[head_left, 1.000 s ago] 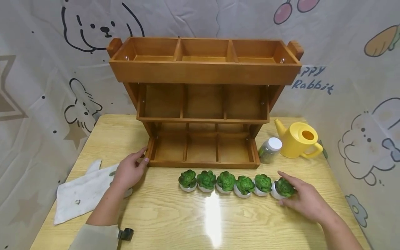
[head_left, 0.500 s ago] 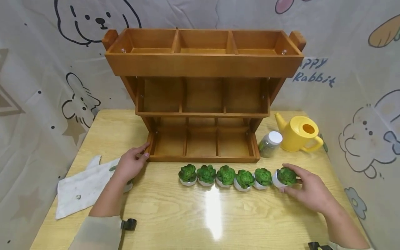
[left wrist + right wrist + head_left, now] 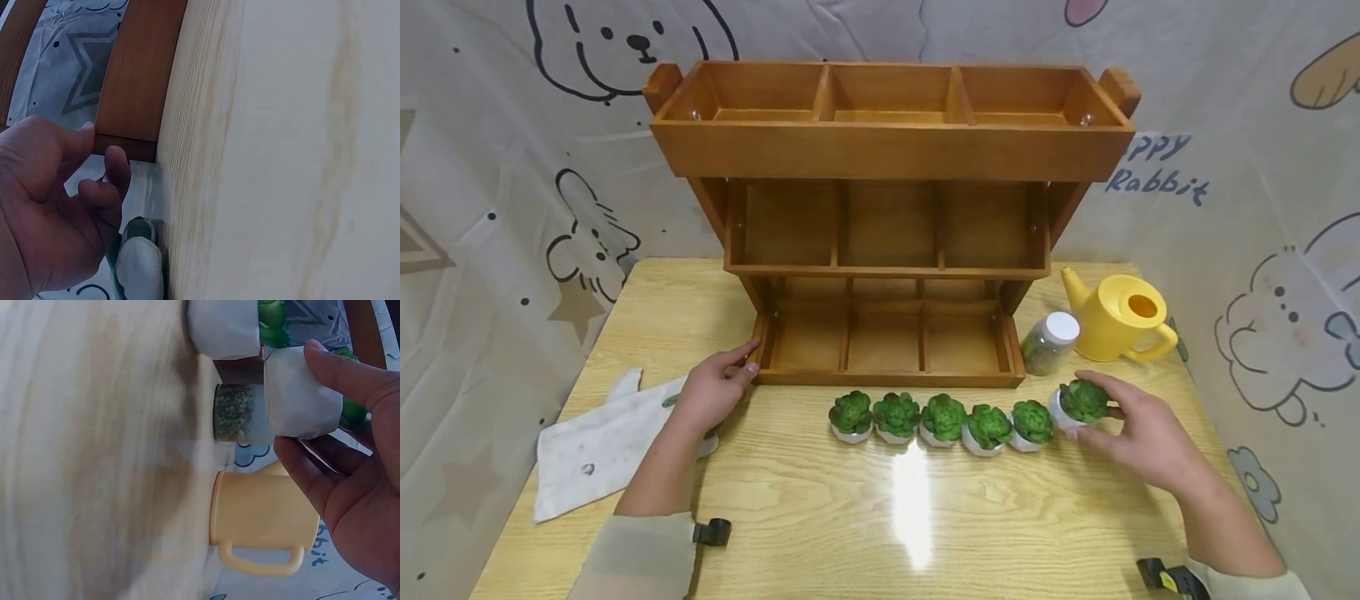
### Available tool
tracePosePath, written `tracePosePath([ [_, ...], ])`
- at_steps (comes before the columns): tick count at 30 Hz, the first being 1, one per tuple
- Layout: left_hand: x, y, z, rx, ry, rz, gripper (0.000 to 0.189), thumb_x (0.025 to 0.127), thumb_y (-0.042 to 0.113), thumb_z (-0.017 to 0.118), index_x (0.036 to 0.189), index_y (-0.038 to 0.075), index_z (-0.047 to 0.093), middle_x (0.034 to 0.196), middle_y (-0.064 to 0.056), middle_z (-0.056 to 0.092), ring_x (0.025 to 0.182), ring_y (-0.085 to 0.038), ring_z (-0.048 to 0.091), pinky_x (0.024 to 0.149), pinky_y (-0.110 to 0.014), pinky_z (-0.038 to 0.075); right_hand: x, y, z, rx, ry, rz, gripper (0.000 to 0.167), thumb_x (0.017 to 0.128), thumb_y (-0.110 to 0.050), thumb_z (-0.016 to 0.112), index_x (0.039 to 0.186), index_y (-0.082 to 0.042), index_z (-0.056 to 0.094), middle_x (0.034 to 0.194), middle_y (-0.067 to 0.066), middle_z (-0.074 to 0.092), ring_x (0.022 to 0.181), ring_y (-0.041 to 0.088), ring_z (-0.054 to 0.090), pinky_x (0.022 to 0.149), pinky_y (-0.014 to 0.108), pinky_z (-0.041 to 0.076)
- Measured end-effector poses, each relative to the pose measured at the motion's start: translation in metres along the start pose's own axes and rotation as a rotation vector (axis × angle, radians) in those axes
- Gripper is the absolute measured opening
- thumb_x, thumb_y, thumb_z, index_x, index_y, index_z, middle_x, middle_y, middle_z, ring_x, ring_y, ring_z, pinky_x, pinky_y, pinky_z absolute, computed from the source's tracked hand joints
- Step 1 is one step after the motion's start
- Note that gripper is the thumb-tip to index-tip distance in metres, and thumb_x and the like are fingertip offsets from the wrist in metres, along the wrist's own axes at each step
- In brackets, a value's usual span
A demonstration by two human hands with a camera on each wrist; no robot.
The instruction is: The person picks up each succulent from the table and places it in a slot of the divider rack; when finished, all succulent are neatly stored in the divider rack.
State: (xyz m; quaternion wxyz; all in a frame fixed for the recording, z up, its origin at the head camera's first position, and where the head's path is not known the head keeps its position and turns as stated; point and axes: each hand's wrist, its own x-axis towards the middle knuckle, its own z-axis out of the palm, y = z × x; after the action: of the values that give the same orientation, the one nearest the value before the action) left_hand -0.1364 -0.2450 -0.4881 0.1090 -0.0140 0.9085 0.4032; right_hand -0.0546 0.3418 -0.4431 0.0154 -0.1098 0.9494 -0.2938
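Observation:
In the head view my right hand (image 3: 1142,429) grips a small potted succulent (image 3: 1083,401) with green leaves and a white pot. The right wrist view shows thumb and fingers on opposite sides of its white pot (image 3: 302,392), raised off the table. Several similar succulents (image 3: 943,418) stand in a row to its left. My left hand (image 3: 711,396) holds the lower front left corner of a three-tier wooden shelf (image 3: 891,152). Up close in the left wrist view, the thumb touches the shelf's corner (image 3: 128,145), while other fingers are curled below and partly hidden.
Right of the shelf stand a clear jar (image 3: 1049,343) with a white lid and a yellow watering can (image 3: 1122,318). What looks like a white glove (image 3: 602,446) lies at the table's left, partly under the left forearm. Printed cloth (image 3: 1247,167) hangs around the table.
My right hand has lifted the end succulent from the table and moved it slightly up and away from the row. The left hand keeps its place on the shelf. The head view has tilted down slightly.

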Motion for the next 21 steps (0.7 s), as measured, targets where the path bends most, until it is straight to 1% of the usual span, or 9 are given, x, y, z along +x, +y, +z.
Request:
tracePosePath([
  [5, 0.000, -0.001, 0.000, -0.048, -0.013, -0.021, 0.053, 0.109, 0.034, 0.056, 0.160, 0.029, 0.043, 0.144, -0.022, 0.052, 0.076, -0.024, 0.067, 0.067, -0.036, 0.051, 0.007, -0.005, -0.003, -0.001, 0.006, -0.016, 0.078, 0.084, -0.027, 0.090, 0.149, -0.005, 0.053, 0.135, 0.025, 0.062, 0.112, 0.046, 0.065, 0.091, 0.063, 0.053],
  [7, -0.001, -0.002, 0.000, -0.059, -0.014, -0.027, 0.053, 0.109, 0.033, 0.057, 0.160, 0.029, 0.043, 0.143, -0.021, 0.052, 0.073, -0.024, 0.067, 0.065, -0.036, 0.050, 0.009, -0.007, -0.004, 0.000, 0.008, -0.020, 0.079, 0.084, -0.028, 0.090, 0.150, -0.006, 0.052, 0.136, 0.026, 0.060, 0.113, 0.047, 0.065, 0.092, 0.063, 0.053],
  [14, -0.001, -0.002, 0.001, -0.067, -0.010, -0.030, 0.053, 0.109, 0.031, 0.057, 0.160, 0.026, 0.044, 0.141, -0.021, 0.052, 0.072, -0.025, 0.066, 0.061, -0.035, 0.050, 0.021, -0.015, -0.006, -0.004, 0.008, -0.033, 0.080, 0.084, -0.030, 0.090, 0.151, -0.008, 0.052, 0.139, 0.026, 0.059, 0.116, 0.048, 0.063, 0.091, 0.062, 0.053],
  [17, -0.001, -0.001, 0.001, -0.076, -0.006, -0.038, 0.053, 0.109, 0.029, 0.058, 0.160, 0.026, 0.044, 0.141, -0.021, 0.051, 0.072, -0.026, 0.066, 0.058, -0.034, 0.050, 0.027, -0.017, -0.004, 0.000, 0.020, -0.064, 0.079, 0.084, -0.029, 0.090, 0.151, -0.010, 0.053, 0.136, 0.025, 0.061, 0.115, 0.046, 0.063, 0.089, 0.062, 0.054],
  [21, 0.000, 0.000, 0.001, -0.103, -0.007, -0.047, 0.053, 0.108, 0.029, 0.059, 0.159, 0.026, 0.045, 0.140, -0.020, 0.050, 0.072, -0.027, 0.066, 0.058, -0.033, 0.051, 0.036, -0.019, -0.001, 0.009, 0.034, -0.112, 0.077, 0.082, -0.023, 0.091, 0.149, -0.011, 0.055, 0.132, 0.023, 0.064, 0.113, 0.044, 0.065, 0.086, 0.061, 0.056],
])
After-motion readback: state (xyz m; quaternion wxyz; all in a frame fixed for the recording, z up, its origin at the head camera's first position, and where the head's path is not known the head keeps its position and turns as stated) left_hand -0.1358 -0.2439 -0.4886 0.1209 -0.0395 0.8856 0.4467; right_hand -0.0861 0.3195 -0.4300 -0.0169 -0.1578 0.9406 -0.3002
